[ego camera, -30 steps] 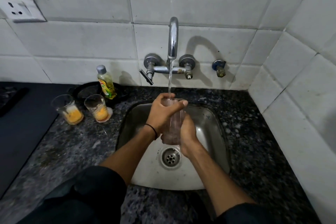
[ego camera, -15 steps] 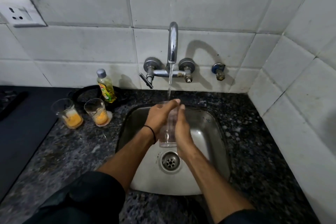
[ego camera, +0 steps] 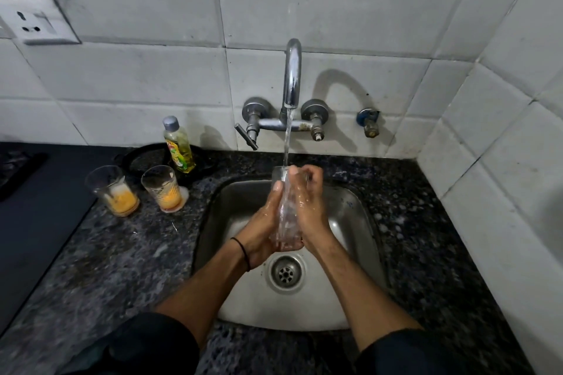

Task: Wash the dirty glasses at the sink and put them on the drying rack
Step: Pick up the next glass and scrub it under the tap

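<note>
Clear glass (ego camera: 285, 213): roughly upright over the sink (ego camera: 361, 222), sandwiched between both hands, mouth up right under the water stream (ego camera: 286, 137). Pretty blurry, so no finer detail on it.
Left hand (ego camera: 259, 231): wet, wrapped round the left side and base of the clear glass, thumb up along its side, so it's gripping it. Black band (ego camera: 242, 253) on the wrist.
Right hand (ego camera: 310, 210): wet too, pressed on the right side with fingers curled in near the rim, so it's gripping as well.
Tap (ego camera: 292, 76): wall-mounted and running.
Drain (ego camera: 285, 272): in the sink floor, just below the hands.
Far dirty glass (ego camera: 114, 192): on the counter (ego camera: 106, 268) left of the sink, orange stuff in the bottom.
Near dirty glass (ego camera: 164, 189): between the far one and the sink, same orange residue, close but not touching.
Soap bottle (ego camera: 179, 146): yellow-green, standing just behind the near dirty glass, by the tiled wall.
</note>
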A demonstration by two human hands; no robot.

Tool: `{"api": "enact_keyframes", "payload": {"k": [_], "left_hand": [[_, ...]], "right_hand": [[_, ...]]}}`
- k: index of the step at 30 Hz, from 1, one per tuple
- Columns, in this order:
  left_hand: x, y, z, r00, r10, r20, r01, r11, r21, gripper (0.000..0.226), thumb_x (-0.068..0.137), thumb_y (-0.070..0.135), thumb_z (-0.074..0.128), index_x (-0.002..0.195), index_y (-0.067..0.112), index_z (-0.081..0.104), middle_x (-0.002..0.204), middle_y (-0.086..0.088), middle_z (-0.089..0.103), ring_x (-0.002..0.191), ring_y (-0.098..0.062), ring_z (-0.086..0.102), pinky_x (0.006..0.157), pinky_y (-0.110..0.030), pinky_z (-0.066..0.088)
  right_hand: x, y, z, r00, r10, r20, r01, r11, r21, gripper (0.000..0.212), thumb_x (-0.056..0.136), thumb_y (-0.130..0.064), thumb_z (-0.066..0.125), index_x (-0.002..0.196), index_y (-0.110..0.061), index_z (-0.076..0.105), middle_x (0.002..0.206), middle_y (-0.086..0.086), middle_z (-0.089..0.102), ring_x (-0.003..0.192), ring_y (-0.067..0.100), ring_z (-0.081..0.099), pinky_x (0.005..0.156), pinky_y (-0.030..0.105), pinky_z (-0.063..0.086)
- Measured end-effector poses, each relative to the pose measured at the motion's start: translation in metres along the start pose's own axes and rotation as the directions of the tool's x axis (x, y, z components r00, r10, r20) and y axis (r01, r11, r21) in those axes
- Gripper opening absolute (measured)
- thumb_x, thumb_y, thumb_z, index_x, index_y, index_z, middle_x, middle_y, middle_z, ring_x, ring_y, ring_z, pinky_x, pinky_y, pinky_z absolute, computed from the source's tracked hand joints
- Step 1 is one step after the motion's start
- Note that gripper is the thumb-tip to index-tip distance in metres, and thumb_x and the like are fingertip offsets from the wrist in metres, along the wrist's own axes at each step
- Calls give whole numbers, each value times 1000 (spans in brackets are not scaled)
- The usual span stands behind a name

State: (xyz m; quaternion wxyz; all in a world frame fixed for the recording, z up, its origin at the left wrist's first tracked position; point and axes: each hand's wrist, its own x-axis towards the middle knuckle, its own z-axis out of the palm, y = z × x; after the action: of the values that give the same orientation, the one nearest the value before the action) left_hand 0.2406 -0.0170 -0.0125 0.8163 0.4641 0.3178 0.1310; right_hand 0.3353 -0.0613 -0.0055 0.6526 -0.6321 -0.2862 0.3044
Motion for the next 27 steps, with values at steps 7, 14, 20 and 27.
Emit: {"api": "enact_keyframes", "payload": {"k": [7, 14, 20, 27], "left_hand": [[2, -11, -12, 990, 120, -79, -108, 984, 145, 72, 72, 51, 80, 122, 7, 56, 94, -14, 68, 76, -26, 66, 70, -42, 55], [8, -21, -4, 812, 484, -326, -164, 725, 669, 56, 68, 36, 87, 110, 38, 49, 93, 20, 61, 83, 5, 59, 68, -17, 49], [16, -10, -38, 939, 318, -135, -212, 839, 501, 50, 67, 9, 88, 110, 18, 65, 96, 2, 74, 84, -10, 69, 67, -22, 56], [37, -1, -43, 892, 410, -192, -181, 712, 679, 57, 58, 29, 88, 109, 25, 61, 96, 8, 71, 86, -10, 69, 70, -25, 57]], "right_hand": [[26, -31, -13, 909, -274, 315, 413, 696, -588, 31, 99, -34, 60, 72, -19, 57, 75, -5, 54, 68, 7, 52, 61, 19, 41], [34, -52, -7, 855, 381, 352, -56, 742, -668, 27, 97, -31, 61, 92, -7, 72, 82, 12, 78, 77, 27, 76, 84, 39, 61], [39, -52, -12, 794, 319, 518, 91, 779, -620, 20, 92, -19, 68, 92, -2, 77, 90, 13, 78, 80, 17, 71, 85, 39, 57], [41, -56, 3, 889, 215, 404, 125, 735, -667, 16, 87, -19, 70, 75, -12, 78, 73, 2, 77, 75, 13, 74, 81, 32, 58]]}}
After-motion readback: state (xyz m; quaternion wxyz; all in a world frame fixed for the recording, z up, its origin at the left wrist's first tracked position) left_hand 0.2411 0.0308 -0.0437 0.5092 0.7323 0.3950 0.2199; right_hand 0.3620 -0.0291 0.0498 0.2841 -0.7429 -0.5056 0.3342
